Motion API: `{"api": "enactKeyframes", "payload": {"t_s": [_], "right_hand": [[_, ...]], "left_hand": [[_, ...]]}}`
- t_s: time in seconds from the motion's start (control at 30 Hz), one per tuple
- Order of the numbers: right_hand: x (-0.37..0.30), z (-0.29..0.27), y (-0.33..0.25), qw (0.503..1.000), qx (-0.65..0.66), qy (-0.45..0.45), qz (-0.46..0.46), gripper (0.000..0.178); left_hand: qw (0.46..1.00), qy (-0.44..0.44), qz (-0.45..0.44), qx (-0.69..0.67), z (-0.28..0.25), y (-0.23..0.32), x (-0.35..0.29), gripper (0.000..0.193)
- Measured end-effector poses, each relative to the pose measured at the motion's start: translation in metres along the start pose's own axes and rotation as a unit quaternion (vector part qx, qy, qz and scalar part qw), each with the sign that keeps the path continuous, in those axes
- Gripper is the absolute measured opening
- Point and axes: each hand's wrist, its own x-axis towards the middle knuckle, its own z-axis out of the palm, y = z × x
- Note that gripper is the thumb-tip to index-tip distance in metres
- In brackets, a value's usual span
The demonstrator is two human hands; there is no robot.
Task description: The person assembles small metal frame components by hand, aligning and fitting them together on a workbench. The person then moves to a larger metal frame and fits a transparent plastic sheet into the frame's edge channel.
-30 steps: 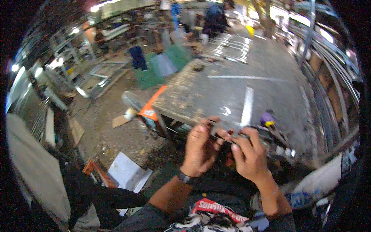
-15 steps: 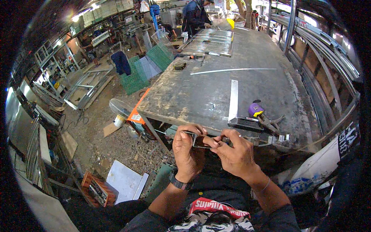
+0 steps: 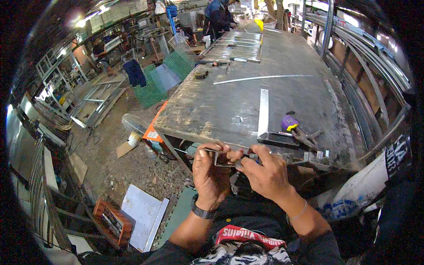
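In front of my chest, at the near edge of the workbench [image 3: 185,115], I hold a short, open-ended metal piece like a cut of square tube [image 3: 216,159]. My left hand [image 3: 211,179] wraps its left end, thumb upright, with fingertips reaching over the opening. Bent fingers of my right hand [image 3: 267,174] pinch at its right end, where the fingers hide most of it. Just beyond, on the bench, lie a steel square [image 3: 263,112], a purple tape measure [image 3: 290,122] and dark locking pliers [image 3: 307,138]. Small metal blocks [image 3: 319,154] sit along the near edge.
A thin metal strip [image 3: 265,78] and a barred metal grille [image 3: 234,46] lie farther along the bench. A person [image 3: 218,20] works at its far end. On the left are a fan [image 3: 134,124], a pale panel [image 3: 143,214] and a wooden crate [image 3: 108,221]. Metal lengths fill the right-hand rack [image 3: 375,48].
The metal piece has tilted a little and moved slightly left and down with my hands. My fingers have shifted on it. The bench appears slightly higher and farther left in view.
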Motion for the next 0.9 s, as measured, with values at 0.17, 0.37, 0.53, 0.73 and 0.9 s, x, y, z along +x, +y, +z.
{"api": "enactKeyframes", "payload": {"t_s": [0.17, 0.37, 0.53, 0.73, 0.9], "right_hand": [[-0.009, 0.011, 0.012, 0.998, 0.015, -0.050, 0.027, 0.038], [-0.050, -0.007, 0.059, 0.987, -0.022, -0.001, 0.161, 0.087], [-0.099, -0.021, 0.126, 0.958, -0.136, -0.079, 0.241, 0.083], [-0.126, 0.012, 0.155, 0.966, -0.153, -0.062, 0.200, 0.055], [-0.112, 0.040, 0.169, 0.964, -0.190, 0.009, 0.185, 0.031]], "left_hand": [[0.990, -0.028, 0.016, 0.140, -0.024, -0.002, 0.006, 0.033], [0.994, 0.056, 0.025, 0.087, -0.078, 0.004, 0.032, 0.038], [0.994, 0.082, 0.023, 0.071, -0.116, 0.004, 0.047, 0.042], [0.991, 0.095, 0.004, 0.089, -0.150, -0.013, 0.073, 0.035], [0.978, 0.089, 0.002, 0.187, -0.181, -0.025, 0.136, 0.029]]}}
